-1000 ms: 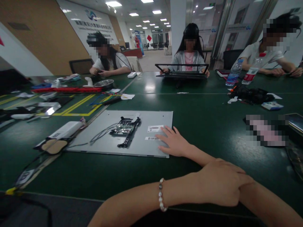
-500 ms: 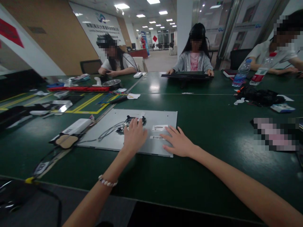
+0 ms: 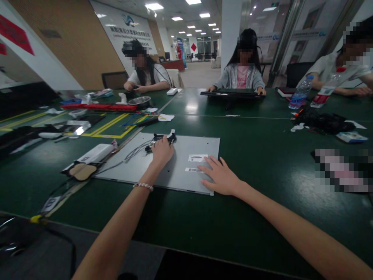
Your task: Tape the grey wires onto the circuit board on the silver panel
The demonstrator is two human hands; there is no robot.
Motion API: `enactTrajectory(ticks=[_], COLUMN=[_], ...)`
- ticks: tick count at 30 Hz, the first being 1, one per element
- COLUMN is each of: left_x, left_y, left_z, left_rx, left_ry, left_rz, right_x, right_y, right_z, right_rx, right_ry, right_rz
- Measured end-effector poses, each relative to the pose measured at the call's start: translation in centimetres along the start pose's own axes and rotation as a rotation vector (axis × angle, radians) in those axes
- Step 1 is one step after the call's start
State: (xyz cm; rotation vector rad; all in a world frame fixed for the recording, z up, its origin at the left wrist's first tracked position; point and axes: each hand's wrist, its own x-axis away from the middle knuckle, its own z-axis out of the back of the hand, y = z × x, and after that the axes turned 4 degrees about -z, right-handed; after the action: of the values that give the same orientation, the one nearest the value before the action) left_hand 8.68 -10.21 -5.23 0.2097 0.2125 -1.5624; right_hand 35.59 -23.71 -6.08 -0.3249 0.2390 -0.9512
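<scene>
A flat light-grey panel [image 3: 186, 142] with white labels [image 3: 197, 158] on its right part lies on the green table. On it is a black electronic part [image 3: 155, 138] with a small white tab; its exact kind is hard to make out. The fingers of my left hand [image 3: 162, 152] curl over this part and grip it, hiding much of its near side. Grey cables [image 3: 134, 151] run from it to the left across the panel. Spread flat, my right hand [image 3: 220, 175] rests on the panel's right edge, with fingertips at the labels.
Left of the panel lies a white device with a tan pad [image 3: 83, 171] and a cable. Farther back are a red strip [image 3: 99, 107] and a metal bowl [image 3: 140, 102]. Bottles [image 3: 301, 93] and black cables [image 3: 322, 121] lie right. Across the table, a person holds a dark screen [image 3: 233, 95].
My left hand has moved slightly forward and left, and its fingers have closed on the black part, which is shifted and tilted. My right hand stays in place.
</scene>
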Motion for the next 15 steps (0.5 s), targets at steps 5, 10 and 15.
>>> enactTrajectory(ticks=[5, 10, 15], left_x=[-0.1, -0.2, -0.2], left_y=[0.2, -2.4, -7.9], left_z=[-0.2, 2.2, 4.0], left_rx=[0.019, 0.091, 0.088], left_ry=[0.082, 0.198, 0.188], left_rz=[0.017, -0.006, 0.046], right_x=[0.0, -0.1, 0.0], right_y=[0.0, 0.0, -0.1], right_z=[0.2, 0.2, 0.4], right_rx=[-0.002, -0.003, -0.023], right_ry=[0.004, 0.004, -0.013], right_rz=[0.009, 0.004, 0.008])
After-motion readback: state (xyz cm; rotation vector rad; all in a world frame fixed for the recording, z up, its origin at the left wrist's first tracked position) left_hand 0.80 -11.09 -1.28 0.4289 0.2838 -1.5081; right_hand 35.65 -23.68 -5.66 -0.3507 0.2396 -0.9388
